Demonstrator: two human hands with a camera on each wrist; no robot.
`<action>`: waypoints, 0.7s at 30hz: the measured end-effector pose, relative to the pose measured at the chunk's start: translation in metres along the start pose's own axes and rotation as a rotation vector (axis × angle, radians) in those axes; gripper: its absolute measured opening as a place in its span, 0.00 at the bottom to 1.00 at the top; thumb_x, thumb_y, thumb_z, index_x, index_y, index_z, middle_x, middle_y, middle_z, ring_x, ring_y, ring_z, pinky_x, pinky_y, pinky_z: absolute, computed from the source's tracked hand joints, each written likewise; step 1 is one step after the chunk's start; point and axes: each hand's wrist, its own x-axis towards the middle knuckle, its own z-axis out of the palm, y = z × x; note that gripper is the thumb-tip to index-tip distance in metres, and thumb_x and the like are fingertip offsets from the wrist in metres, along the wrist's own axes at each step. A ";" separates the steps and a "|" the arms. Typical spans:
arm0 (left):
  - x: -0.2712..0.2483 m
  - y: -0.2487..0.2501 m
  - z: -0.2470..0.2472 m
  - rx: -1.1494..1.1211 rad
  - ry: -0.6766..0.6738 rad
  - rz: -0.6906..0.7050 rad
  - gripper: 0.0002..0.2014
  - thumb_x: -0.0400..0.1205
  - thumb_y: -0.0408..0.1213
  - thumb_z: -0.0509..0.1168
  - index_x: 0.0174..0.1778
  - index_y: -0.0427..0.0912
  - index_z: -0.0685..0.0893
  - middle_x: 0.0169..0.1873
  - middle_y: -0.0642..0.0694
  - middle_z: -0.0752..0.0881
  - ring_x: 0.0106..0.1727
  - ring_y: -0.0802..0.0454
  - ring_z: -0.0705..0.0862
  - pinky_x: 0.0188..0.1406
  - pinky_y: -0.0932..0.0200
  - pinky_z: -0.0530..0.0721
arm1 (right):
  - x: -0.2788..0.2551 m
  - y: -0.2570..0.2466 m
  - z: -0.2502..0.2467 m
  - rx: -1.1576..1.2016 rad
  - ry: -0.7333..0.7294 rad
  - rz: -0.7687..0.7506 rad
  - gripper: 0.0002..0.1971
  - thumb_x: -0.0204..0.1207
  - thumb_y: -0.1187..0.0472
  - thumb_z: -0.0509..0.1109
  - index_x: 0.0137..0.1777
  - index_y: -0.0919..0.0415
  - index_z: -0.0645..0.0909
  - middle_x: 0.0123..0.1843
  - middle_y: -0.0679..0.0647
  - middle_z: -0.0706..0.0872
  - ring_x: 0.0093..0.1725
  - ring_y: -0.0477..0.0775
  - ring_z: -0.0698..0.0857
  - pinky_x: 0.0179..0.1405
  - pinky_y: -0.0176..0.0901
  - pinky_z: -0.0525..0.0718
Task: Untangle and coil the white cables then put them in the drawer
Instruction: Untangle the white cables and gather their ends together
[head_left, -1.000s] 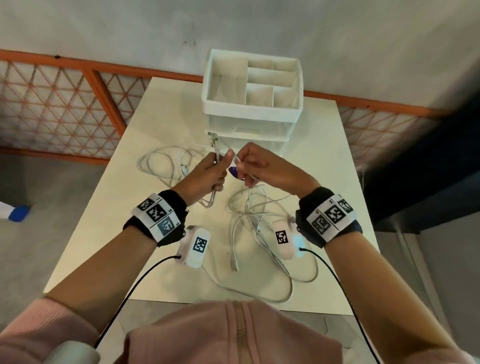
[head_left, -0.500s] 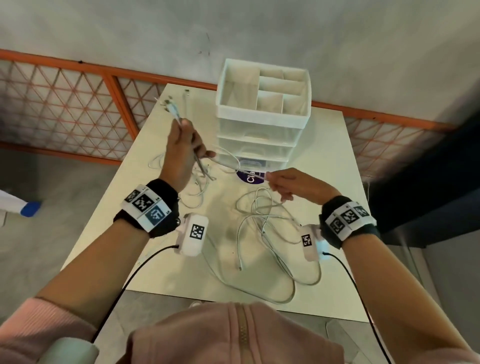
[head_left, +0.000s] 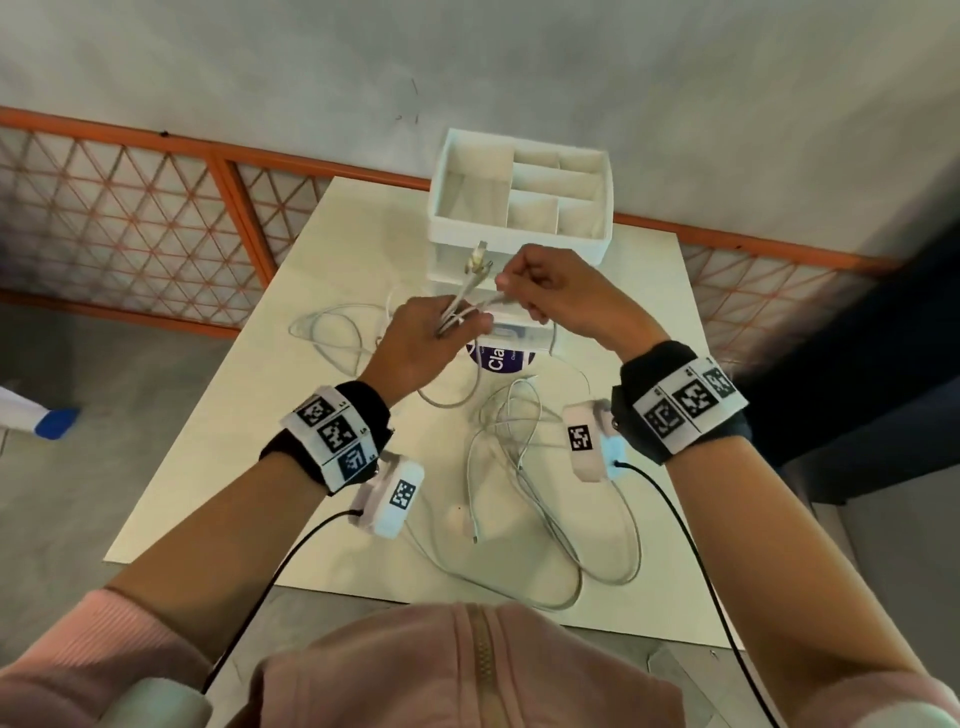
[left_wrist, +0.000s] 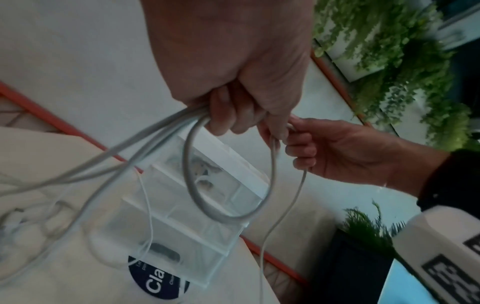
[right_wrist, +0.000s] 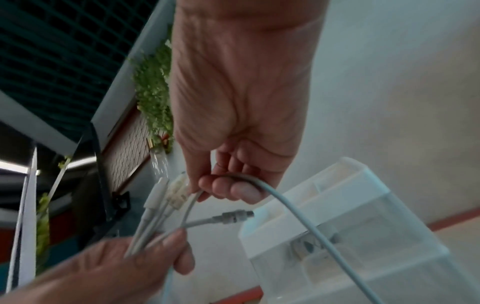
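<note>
My left hand (head_left: 431, 338) grips a bundle of white cable strands (head_left: 457, 312) in front of the drawer unit (head_left: 519, 228); several plug ends (head_left: 478, 262) stick up above its fingers. One strand forms a hanging loop (left_wrist: 228, 181) below the fist. My right hand (head_left: 550, 291) pinches a cable (right_wrist: 293, 203) right beside the plug ends (right_wrist: 179, 191). More white cable (head_left: 524, 488) lies tangled on the table (head_left: 249, 431) under my wrists, and another loop (head_left: 332, 332) lies at the left.
The white drawer unit has an open divided tray (head_left: 524, 182) on top and clear drawers (left_wrist: 182, 218) below. A round purple sticker (head_left: 498, 358) lies at its foot. An orange railing with mesh (head_left: 130, 208) runs behind the table; a wall stands beyond.
My left hand came back down and right from its raised spot at the left. My right hand rose to meet it at the plug ends. The view shifted slightly.
</note>
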 end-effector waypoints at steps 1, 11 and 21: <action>0.001 -0.001 -0.002 0.005 0.037 0.018 0.10 0.79 0.42 0.69 0.43 0.38 0.86 0.28 0.42 0.85 0.29 0.60 0.78 0.34 0.61 0.75 | -0.001 -0.002 0.000 0.021 -0.006 0.002 0.09 0.82 0.57 0.65 0.49 0.65 0.79 0.31 0.49 0.79 0.28 0.44 0.74 0.27 0.29 0.74; 0.021 -0.039 -0.074 0.050 0.639 -0.117 0.07 0.81 0.38 0.67 0.40 0.38 0.82 0.24 0.54 0.73 0.19 0.69 0.73 0.22 0.76 0.68 | -0.041 0.122 -0.003 -0.151 -0.084 0.268 0.15 0.83 0.56 0.61 0.36 0.57 0.81 0.30 0.51 0.74 0.29 0.42 0.76 0.41 0.40 0.75; 0.003 -0.018 -0.017 0.103 0.099 0.065 0.16 0.82 0.43 0.66 0.65 0.44 0.82 0.24 0.52 0.76 0.20 0.67 0.69 0.26 0.73 0.67 | -0.013 0.041 0.011 -0.258 -0.155 0.148 0.28 0.84 0.40 0.48 0.41 0.58 0.82 0.49 0.55 0.86 0.46 0.60 0.82 0.50 0.50 0.84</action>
